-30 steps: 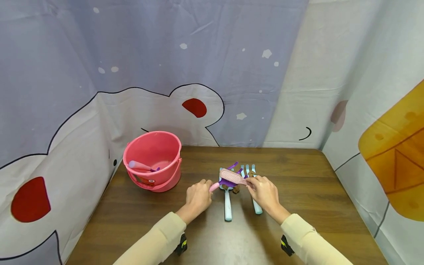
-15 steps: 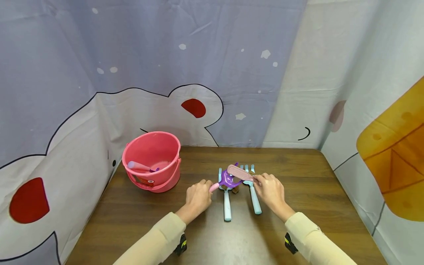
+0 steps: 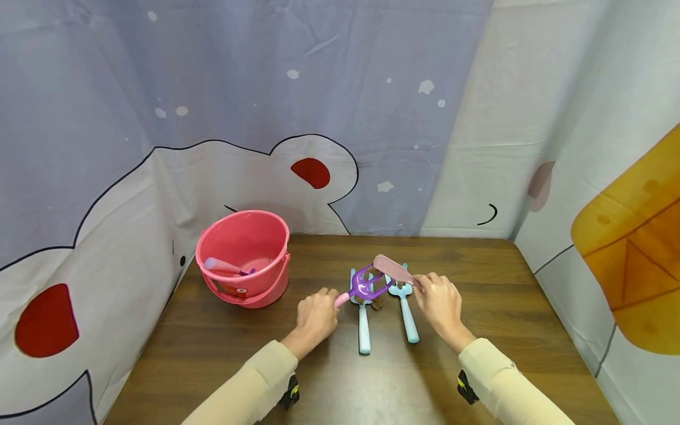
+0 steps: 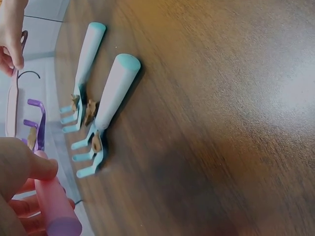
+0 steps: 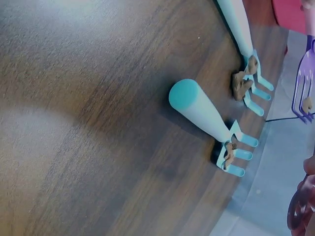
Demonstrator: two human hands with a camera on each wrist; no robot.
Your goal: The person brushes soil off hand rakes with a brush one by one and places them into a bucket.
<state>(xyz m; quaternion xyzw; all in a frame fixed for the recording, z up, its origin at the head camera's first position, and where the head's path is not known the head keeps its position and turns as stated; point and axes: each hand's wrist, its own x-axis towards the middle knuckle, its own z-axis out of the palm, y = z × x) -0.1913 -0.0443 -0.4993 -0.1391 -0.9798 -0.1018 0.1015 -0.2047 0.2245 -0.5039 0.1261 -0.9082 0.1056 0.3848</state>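
Note:
My left hand (image 3: 317, 316) grips the pink handle of a small purple garden fork (image 3: 363, 287), its tines pointing away and to the right. A brown lump (image 5: 307, 104) sits on those tines. In my right hand (image 3: 440, 304) I hold the thin handle of a pale pink brush (image 3: 392, 268), its head overlapping the fork's tine tips in the head view. Beneath, two light blue garden forks, a left one (image 3: 363, 333) and a right one (image 3: 409, 321), lie on the table with brown clumps on their heads. Another brown clump (image 5: 240, 84) lies beside the left one.
A pink bucket (image 3: 281, 286) stands at the back left of the wooden table (image 3: 478, 283). Inside it leans a tool with a lilac-ended pink handle (image 3: 222, 265). Printed cloth (image 3: 372, 88) hangs behind the table and along its sides.
My right hand has moved right with the brush, whose head has turned from lying across the fork to sitting at its tine tips. My left hand stays nearly in place; the purple fork's face shows more.

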